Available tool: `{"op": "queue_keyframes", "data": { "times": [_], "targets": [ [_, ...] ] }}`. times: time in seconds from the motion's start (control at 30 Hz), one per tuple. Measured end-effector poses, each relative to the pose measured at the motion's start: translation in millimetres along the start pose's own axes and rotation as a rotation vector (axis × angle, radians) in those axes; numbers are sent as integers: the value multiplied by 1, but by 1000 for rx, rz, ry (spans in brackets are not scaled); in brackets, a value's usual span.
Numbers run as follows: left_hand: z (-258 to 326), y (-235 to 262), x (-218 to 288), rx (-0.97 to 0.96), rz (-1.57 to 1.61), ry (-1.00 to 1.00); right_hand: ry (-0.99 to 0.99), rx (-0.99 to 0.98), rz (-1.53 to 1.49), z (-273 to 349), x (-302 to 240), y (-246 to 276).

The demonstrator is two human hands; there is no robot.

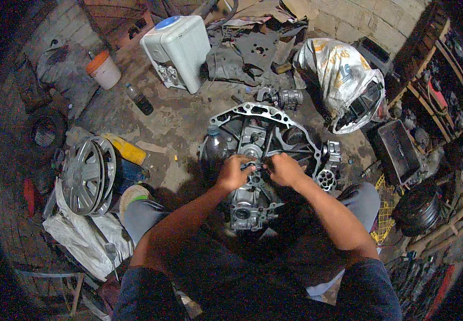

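Between my knees lies a large metal gearbox housing with a curved, holed rim. A metal valve body with round bores runs down its middle toward me. Over that middle part, my left hand has its fingers curled and pressed together. Beside it my right hand is closed in the same way, with its fingertips close to the left ones. Whatever the fingertips grip is too small or hidden to name. A clear plastic bottle stands in the left side of the housing. Metal parts sit by its right rim.
Behind the housing lies a cylindrical metal part. A dark-filled bottle, a bucket and a white water dispenser stand farther back. Wheel covers are at left; a white sack, black tray and yellow crate at right.
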State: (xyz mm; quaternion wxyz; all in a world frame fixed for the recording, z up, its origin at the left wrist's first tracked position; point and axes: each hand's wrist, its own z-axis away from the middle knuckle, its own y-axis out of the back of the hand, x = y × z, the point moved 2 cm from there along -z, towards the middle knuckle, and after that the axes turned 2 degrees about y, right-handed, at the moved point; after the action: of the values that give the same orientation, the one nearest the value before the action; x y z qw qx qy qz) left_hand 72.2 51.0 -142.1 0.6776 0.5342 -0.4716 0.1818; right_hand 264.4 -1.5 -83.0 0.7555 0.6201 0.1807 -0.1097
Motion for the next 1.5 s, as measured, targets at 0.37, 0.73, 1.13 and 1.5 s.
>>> {"op": "queue_keyframes", "data": {
  "times": [0.37, 0.73, 1.13, 1.5],
  "targets": [
    [-1, -3, -6, 1, 37, 57, 10, 70, 71, -8, -6, -1],
    [-3, 0, 5, -33, -110, -21, 65, 120, 157, 6, -19, 2],
    [0, 3, 11, -21, -47, 11, 66, 165, 189, 6, -19, 2],
    [-1, 3, 6, -32, -33, 62, 70, 170, 172, 4, -15, 1]
  ]
}}
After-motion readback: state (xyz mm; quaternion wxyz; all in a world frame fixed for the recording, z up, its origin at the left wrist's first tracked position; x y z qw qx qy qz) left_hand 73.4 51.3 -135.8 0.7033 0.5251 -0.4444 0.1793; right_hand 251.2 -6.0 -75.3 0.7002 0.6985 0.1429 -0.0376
